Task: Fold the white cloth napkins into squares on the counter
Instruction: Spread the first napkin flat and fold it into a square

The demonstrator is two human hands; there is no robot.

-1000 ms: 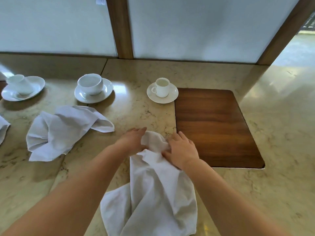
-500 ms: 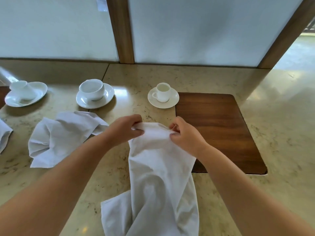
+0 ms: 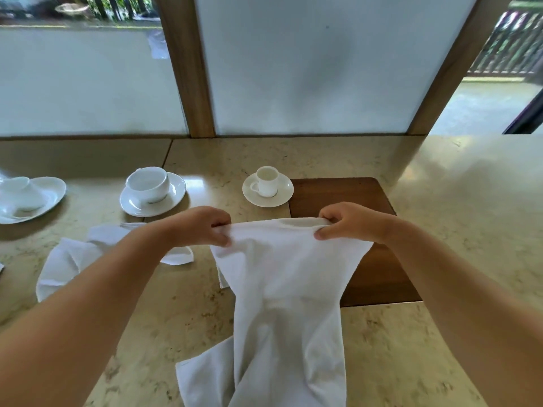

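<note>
A white cloth napkin [image 3: 282, 304] hangs in front of me over the beige stone counter [image 3: 152, 318], its lower part trailing on the counter near me. My left hand [image 3: 202, 227] pinches the top edge at its left end. My right hand [image 3: 349, 221] pinches the same edge at its right end, and the edge is stretched between them. A second white napkin [image 3: 67, 259] lies crumpled on the counter to the left, partly hidden behind my left forearm.
A dark wooden board [image 3: 370, 265] is set into the counter under my right hand. Behind stand a small cup on a saucer [image 3: 267, 186], a larger cup on a saucer [image 3: 151, 189] and a tipped cup on a plate [image 3: 26, 198]. Frosted panels close off the back.
Both hands took hold of the napkin's top edge, lifted it off the counter and moved apart, stretching the edge wide. The view tilted upward.
</note>
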